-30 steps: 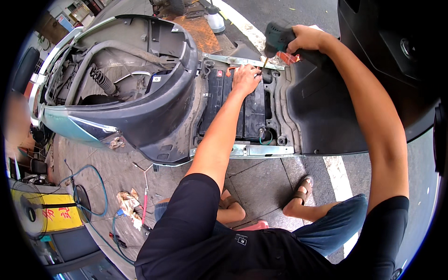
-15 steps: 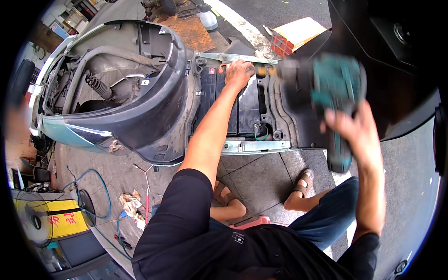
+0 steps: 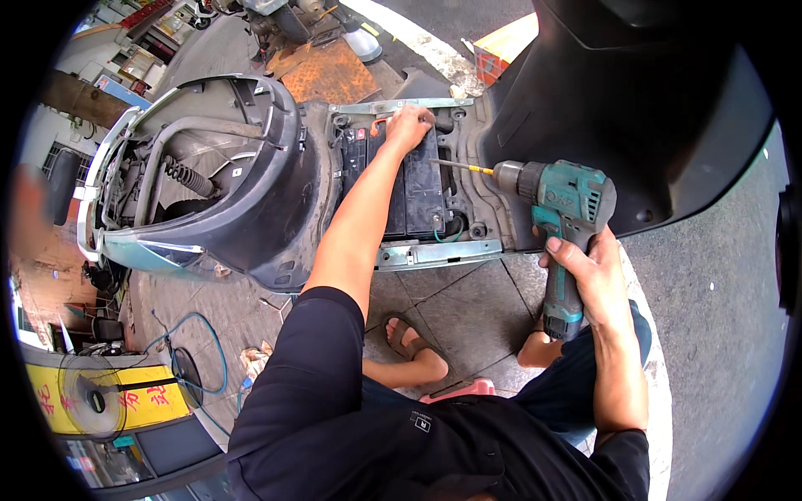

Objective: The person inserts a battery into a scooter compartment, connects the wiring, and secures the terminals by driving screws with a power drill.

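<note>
My right hand (image 3: 595, 271) is wrapped round the grip of a teal and black cordless drill (image 3: 572, 200). Its long bit (image 3: 468, 167), with a yellow band, points left over the open floorboard of a scooter. Under the bit's tip lie black batteries (image 3: 423, 200) in the floor bay. My left hand (image 3: 409, 127) reaches to their far end, fingers bent and closed beside an orange-red lead (image 3: 375, 128); what they pinch, if anything, is hidden. At the batteries' near end a green wire (image 3: 454, 234) curves from a terminal.
Metal rails (image 3: 443, 253) border the bay. Left of it is the scooter's stripped rear body (image 3: 225, 213); a large black panel (image 3: 618, 108) rises at right. Behind stand an orange box (image 3: 505, 48) and a spray bottle (image 3: 362, 43). A blue hose (image 3: 219, 355) and a fan (image 3: 93, 399) lie lower left.
The drill has come down and toward me, its bit now pointing at the batteries. My left hand stays at their far end. The whole view has shifted somewhat.
</note>
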`<state>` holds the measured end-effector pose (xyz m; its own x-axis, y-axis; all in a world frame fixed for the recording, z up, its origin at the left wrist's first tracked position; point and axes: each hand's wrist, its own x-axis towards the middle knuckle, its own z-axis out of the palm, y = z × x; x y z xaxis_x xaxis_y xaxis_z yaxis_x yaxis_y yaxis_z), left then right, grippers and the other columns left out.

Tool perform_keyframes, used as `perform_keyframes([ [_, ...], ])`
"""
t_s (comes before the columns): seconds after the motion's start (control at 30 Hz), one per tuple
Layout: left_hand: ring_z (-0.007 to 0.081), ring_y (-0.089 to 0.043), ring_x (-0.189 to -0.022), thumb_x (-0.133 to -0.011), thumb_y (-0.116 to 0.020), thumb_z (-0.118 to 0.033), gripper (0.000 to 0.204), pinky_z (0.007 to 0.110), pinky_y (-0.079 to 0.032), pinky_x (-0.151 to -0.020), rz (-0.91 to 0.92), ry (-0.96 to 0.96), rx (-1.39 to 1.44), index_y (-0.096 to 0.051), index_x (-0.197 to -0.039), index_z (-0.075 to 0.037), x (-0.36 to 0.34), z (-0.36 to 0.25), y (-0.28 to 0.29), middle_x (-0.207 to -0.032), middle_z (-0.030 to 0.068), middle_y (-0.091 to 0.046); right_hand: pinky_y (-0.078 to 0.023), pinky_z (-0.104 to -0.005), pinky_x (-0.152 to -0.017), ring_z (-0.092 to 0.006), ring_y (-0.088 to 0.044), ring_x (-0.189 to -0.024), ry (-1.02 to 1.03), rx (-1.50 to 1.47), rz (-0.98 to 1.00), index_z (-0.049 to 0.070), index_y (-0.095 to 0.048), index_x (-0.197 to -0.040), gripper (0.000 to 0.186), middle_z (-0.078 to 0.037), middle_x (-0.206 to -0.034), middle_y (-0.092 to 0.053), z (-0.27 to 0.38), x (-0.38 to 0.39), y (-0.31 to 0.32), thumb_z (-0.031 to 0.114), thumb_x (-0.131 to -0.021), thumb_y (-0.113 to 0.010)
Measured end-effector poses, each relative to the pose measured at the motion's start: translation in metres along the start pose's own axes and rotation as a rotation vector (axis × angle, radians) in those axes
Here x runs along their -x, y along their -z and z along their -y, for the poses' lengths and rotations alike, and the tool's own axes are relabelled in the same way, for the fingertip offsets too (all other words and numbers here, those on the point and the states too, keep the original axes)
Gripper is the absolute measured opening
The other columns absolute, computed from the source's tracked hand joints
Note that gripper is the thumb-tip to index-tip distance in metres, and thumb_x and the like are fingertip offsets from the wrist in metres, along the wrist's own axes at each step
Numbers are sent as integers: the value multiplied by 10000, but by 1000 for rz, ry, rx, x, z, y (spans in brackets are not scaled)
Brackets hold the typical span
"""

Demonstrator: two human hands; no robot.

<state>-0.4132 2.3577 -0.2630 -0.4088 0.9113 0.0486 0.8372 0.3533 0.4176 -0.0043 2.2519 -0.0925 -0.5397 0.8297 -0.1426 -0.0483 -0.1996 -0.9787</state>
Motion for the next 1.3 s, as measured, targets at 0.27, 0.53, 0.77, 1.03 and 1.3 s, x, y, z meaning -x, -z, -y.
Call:
perform_keyframes([
  [0.27,309,-454,-1267,-851,-658,-315,361,455,-331,-1081,-388,-245,-206,-672,-1190,-193,56,-11,-22,-1303,117,-537,-510,-281,-719,-133,-603,-784,-2,25,-90,-12,-531,-1180,367,-78,-968,-637,-6,13,26,50,-839,-652],
  [0.53,327,-360,-1375,-906,-578,-392,447,439,-279,-1136,-168,-99,-338,-560,-1340,-284,59,-8,0,-1445,151,-449,-501,-268,-677,-136,-600,-703,-28,-52,-68,-36,-564,-1148,357,-122,-982,-667,-6,14,26,108,-829,-633],
  [0.77,295,-622,-970,-812,-690,-168,228,421,-488,-855,-485,23,-15,-697,-1035,-124,69,70,64,-982,126,-646,-501,-292,-724,-139,-597,-751,-5,-78,-15,-27,-508,-1196,395,-87,-1000,-622,-6,27,33,80,-838,-634],
  [1.03,296,-642,-954,-843,-661,-216,58,435,-496,-829,-360,183,-171,-703,-873,-190,57,53,58,-944,71,-665,-501,-292,-725,-131,-595,-754,-32,-55,-19,-29,-499,-1206,393,-82,-973,-613,-15,20,22,40,-842,-630],
  [1.3,308,-632,-968,-863,-644,-234,140,440,-499,-840,-391,10,-273,-700,-958,-148,62,59,50,-995,89,-649,-499,-285,-721,-132,-596,-753,-80,-1,0,-33,-500,-1201,394,-85,-983,-613,-15,12,19,55,-842,-640],
])
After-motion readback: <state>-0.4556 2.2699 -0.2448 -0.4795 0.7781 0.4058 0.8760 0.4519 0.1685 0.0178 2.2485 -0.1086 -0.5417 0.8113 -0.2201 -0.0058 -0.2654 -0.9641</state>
